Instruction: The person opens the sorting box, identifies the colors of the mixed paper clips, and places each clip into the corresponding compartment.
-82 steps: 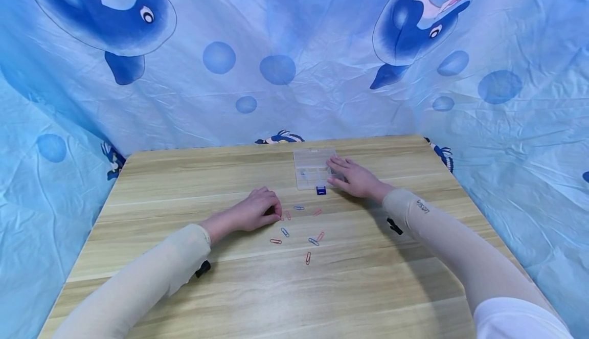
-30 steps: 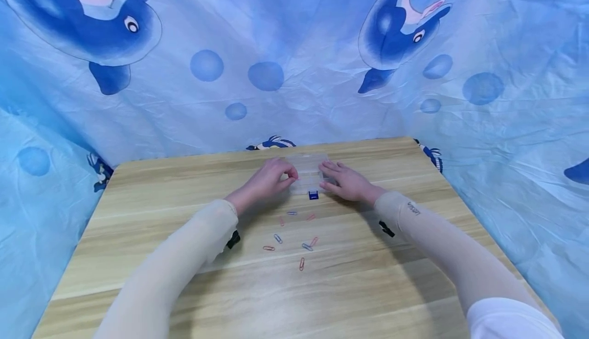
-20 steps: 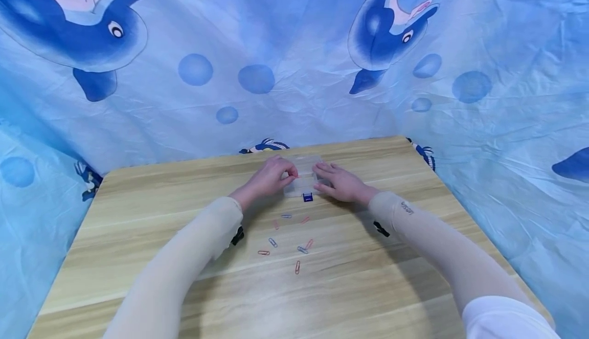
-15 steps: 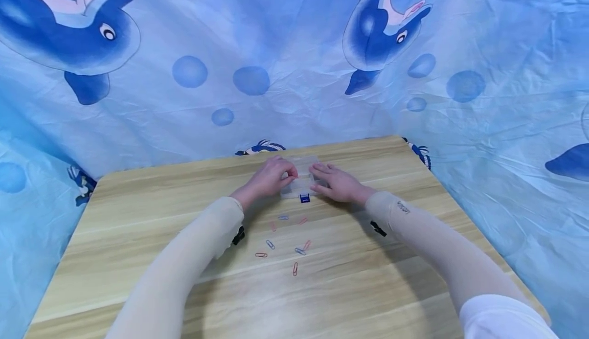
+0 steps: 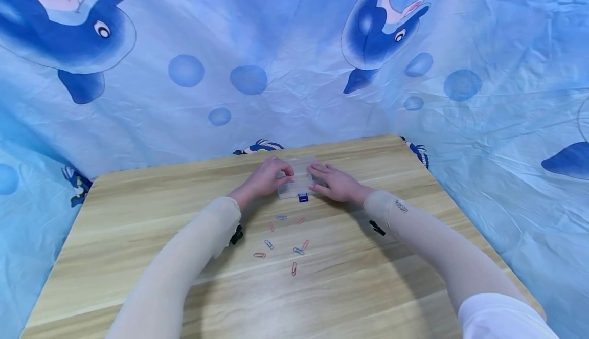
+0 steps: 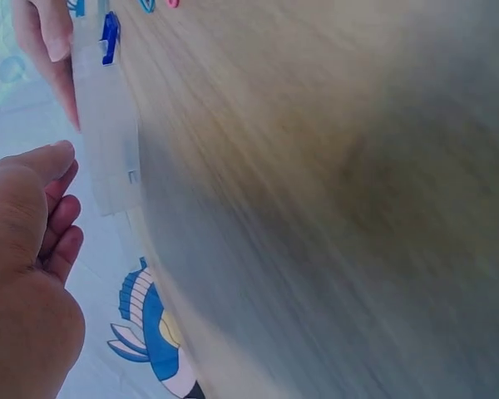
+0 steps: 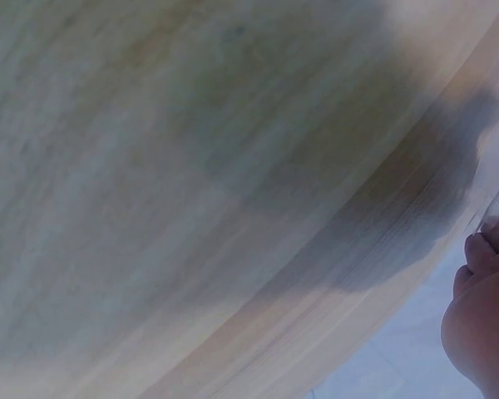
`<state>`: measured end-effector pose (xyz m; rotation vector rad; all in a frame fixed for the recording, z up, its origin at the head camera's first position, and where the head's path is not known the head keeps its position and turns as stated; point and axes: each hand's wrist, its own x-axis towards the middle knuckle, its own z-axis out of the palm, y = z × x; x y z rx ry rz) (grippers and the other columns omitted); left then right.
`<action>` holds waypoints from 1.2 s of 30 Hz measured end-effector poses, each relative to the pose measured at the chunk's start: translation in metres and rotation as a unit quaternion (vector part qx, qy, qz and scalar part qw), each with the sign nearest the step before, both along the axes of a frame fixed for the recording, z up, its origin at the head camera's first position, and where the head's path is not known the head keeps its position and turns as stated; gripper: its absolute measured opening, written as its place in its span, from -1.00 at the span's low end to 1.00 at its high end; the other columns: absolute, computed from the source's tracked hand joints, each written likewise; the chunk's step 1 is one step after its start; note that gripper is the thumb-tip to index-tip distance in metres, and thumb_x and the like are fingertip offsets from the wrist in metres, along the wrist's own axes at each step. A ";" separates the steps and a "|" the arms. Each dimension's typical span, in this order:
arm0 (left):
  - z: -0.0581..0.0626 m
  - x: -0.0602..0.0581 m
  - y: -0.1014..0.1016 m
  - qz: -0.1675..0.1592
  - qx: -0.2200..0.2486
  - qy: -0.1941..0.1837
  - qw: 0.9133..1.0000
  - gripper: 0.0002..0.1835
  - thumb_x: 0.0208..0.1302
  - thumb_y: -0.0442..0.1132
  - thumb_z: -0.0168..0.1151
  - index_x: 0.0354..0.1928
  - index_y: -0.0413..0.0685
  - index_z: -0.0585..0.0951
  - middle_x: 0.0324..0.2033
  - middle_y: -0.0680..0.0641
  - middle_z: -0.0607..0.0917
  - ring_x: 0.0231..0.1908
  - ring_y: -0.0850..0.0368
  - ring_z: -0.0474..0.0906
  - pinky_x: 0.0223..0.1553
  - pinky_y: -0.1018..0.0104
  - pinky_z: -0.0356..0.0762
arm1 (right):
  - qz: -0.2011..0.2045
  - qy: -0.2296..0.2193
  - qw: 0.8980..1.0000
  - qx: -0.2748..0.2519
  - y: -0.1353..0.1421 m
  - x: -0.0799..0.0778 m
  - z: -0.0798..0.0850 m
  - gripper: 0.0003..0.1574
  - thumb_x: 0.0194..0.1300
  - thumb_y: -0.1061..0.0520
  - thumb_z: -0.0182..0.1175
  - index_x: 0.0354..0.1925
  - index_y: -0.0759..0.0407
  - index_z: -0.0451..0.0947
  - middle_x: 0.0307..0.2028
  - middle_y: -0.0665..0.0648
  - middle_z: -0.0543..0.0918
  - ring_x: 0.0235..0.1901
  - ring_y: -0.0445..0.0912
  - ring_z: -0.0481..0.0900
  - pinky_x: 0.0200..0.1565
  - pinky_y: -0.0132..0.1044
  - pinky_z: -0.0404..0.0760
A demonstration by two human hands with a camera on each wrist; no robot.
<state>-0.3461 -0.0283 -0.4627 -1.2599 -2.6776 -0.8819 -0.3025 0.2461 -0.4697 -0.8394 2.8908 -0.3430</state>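
Observation:
A clear plastic compartment box (image 5: 288, 192) lies with its lid back near the table's far edge, its blue latch (image 5: 302, 198) toward me. My left hand (image 5: 267, 176) hovers over the box's left side, thumb and fingertips a little apart. The left wrist view shows no paper clip between its loosely bent fingers (image 6: 62, 218). My right hand (image 5: 339, 183) rests on the box's right edge with its fingers spread out. Nearer to me lie loose paper clips, among them a blue one (image 5: 269, 244), a pink one (image 5: 301, 220) and a red one (image 5: 294, 269). What lies inside the box is too faint to tell.
The wooden table (image 5: 368, 288) ends just behind the box. A blue curtain (image 5: 294, 119) with printed dolphins hangs along its back and sides. A black strap piece (image 5: 377, 227) shows under the right wrist, another (image 5: 236, 234) under the left.
My left hand has come from the scattered clips to the box with a reddish paper clip, and its fingertips have just parted. The right hand stays on the box. The head view has shifted slightly.

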 end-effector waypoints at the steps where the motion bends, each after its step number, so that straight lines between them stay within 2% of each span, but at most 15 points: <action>1: 0.001 0.001 -0.002 0.001 0.001 -0.002 1.000 -0.91 0.41 -0.27 0.45 -0.10 -0.07 0.77 -0.15 -0.01 0.81 -0.02 -0.06 0.62 0.15 0.01 0.54 | -0.001 0.000 1.000 0.001 0.000 0.000 0.000 -0.07 0.67 -0.29 0.01 0.69 0.15 0.05 0.67 0.25 0.09 0.67 0.07 0.02 0.64 0.02 -0.07; 5: 0.005 0.012 -0.011 0.011 0.000 -0.020 1.000 -0.86 0.39 -0.28 0.46 -0.06 -0.07 0.77 -0.10 -0.02 0.80 0.02 -0.04 0.63 0.22 0.00 0.53 | 0.000 0.001 1.000 0.000 -0.001 0.001 0.000 -0.07 0.67 -0.28 0.01 0.69 0.16 0.05 0.67 0.25 0.08 0.67 0.07 0.02 0.64 0.02 -0.08; 9: 0.009 0.027 -0.025 0.010 -0.004 -0.039 0.999 -0.79 0.35 -0.31 0.48 -0.01 -0.10 0.76 -0.06 -0.03 0.78 0.07 -0.03 0.63 0.27 -0.03 0.51 | 0.001 -0.002 1.000 0.001 -0.001 0.001 0.000 -0.08 0.68 -0.28 -0.01 0.68 0.17 0.04 0.68 0.26 0.07 0.67 0.07 0.00 0.64 0.04 -0.08; 19: 0.011 0.057 -0.061 -0.037 -0.012 -0.060 0.997 -0.74 0.34 -0.27 0.51 0.03 -0.13 0.76 -0.04 -0.03 0.81 0.08 -0.03 0.67 0.30 -0.07 0.51 | 0.007 0.007 1.000 -0.006 0.000 0.002 -0.001 -0.08 0.68 -0.26 0.01 0.67 0.21 0.05 0.67 0.29 0.08 0.66 0.12 0.02 0.63 0.07 -0.07; 28: 0.000 0.076 -0.077 -0.056 -0.034 -0.083 0.994 -0.70 0.33 -0.19 0.53 0.06 -0.03 0.75 0.00 0.04 0.78 0.09 0.03 0.65 0.26 -0.04 0.53 | 0.000 0.006 1.000 -0.002 0.000 0.001 0.001 -0.08 0.67 -0.27 0.01 0.68 0.19 0.05 0.67 0.28 0.08 0.66 0.12 0.03 0.63 0.05 -0.09; 36: -0.014 0.081 -0.080 -0.076 -0.045 -0.073 0.993 -0.73 0.36 -0.12 0.51 0.05 0.06 0.76 -0.02 0.11 0.77 0.07 0.12 0.63 0.24 0.03 0.54 | -0.003 0.003 1.000 -0.007 -0.001 0.001 -0.001 -0.09 0.67 -0.27 0.02 0.68 0.15 0.06 0.68 0.25 0.08 0.66 0.09 0.03 0.64 0.02 -0.08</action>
